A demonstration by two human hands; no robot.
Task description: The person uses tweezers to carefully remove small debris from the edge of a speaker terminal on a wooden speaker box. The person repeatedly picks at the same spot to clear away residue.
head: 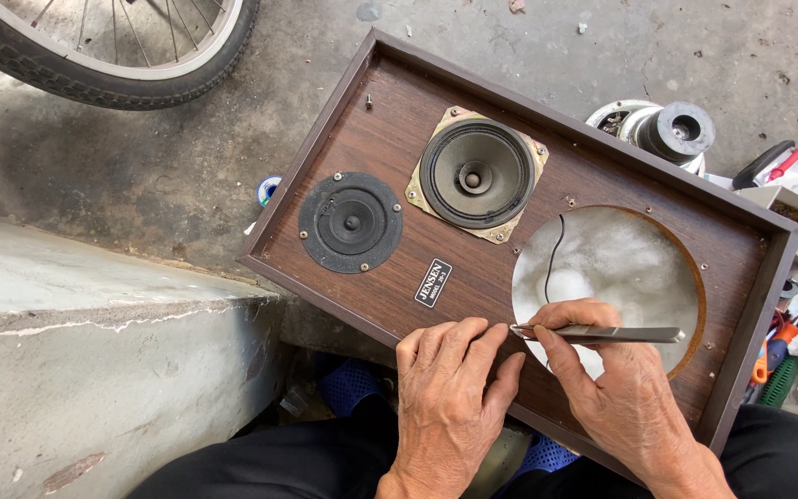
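My right hand (625, 388) is clamped on metal tweezers (598, 333), tips at the near-left rim of the big round hole (639, 242) in the wooden speaker cabinet (390, 139) lying across my lap; my left hand (445, 388) rests just beside them, fingers curled together on the panel, holding nothing. White stuffing and a thin black wire (554, 254) show in the hole; midrange cone (476, 174) and black tweeter (350, 222) sit left of it, bicycle wheel (122, 55) top left.
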